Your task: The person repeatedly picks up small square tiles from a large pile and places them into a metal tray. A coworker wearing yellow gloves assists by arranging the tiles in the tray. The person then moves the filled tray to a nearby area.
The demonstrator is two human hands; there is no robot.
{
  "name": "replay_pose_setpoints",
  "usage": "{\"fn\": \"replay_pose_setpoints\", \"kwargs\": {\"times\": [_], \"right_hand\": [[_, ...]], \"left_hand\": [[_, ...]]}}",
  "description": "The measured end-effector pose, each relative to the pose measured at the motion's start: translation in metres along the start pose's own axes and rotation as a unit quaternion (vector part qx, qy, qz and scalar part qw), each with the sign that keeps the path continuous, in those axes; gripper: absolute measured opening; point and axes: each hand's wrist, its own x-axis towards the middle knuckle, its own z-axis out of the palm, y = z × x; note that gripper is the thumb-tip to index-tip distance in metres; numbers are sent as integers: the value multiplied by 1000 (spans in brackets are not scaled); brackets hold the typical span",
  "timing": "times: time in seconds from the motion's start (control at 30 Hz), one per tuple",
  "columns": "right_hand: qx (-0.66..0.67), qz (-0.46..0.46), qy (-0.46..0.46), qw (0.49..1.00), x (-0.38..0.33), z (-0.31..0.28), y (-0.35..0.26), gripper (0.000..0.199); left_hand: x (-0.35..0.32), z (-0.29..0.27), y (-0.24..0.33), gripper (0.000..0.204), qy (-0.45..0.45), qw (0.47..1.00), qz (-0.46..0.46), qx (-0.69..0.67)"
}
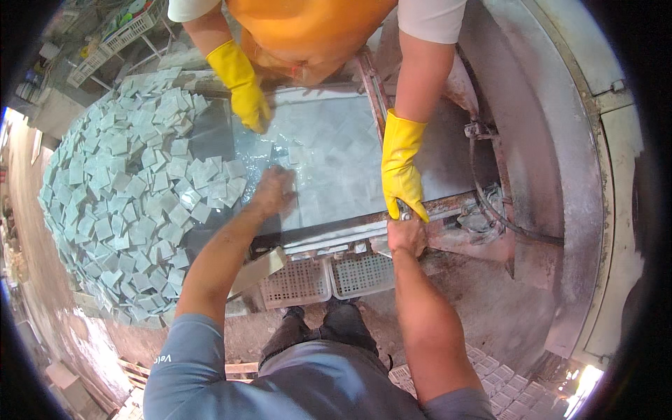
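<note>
My left hand [275, 190] is over the near left part of a wet, grey-white work surface [336, 133], close to a few pale square tiles [299, 155]. Its fingers are smeared by motion. At the surface's near right edge, my right hand [408, 235] is closed, and what it grips is hidden. A co-worker's yellow-gloved hand [404, 168] reaches down right against it, with a small metal part between them. The co-worker's other yellow glove [245, 87] hangs over the far left of the wet surface.
A big heap of pale green square tiles [126, 189] lies at the left. Two perforated plastic crates [295, 281] stand below the near edge. A dark hose [514, 227] bends along the right side, before a stained metal wall [570, 168]. Opposite me stands a person in an orange apron [308, 28].
</note>
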Motion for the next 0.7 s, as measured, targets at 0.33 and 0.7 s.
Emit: {"fn": "replay_pose_setpoints", "kwargs": {"times": [0.33, 0.7], "right_hand": [[26, 19, -6, 999, 6, 9, 9, 67], [10, 1, -15, 1000, 1, -2, 0, 59]], "left_hand": [[-32, 14, -55, 53, 100, 984, -43, -139], [-86, 27, 10, 52, -46, 994, 29, 98]]}}
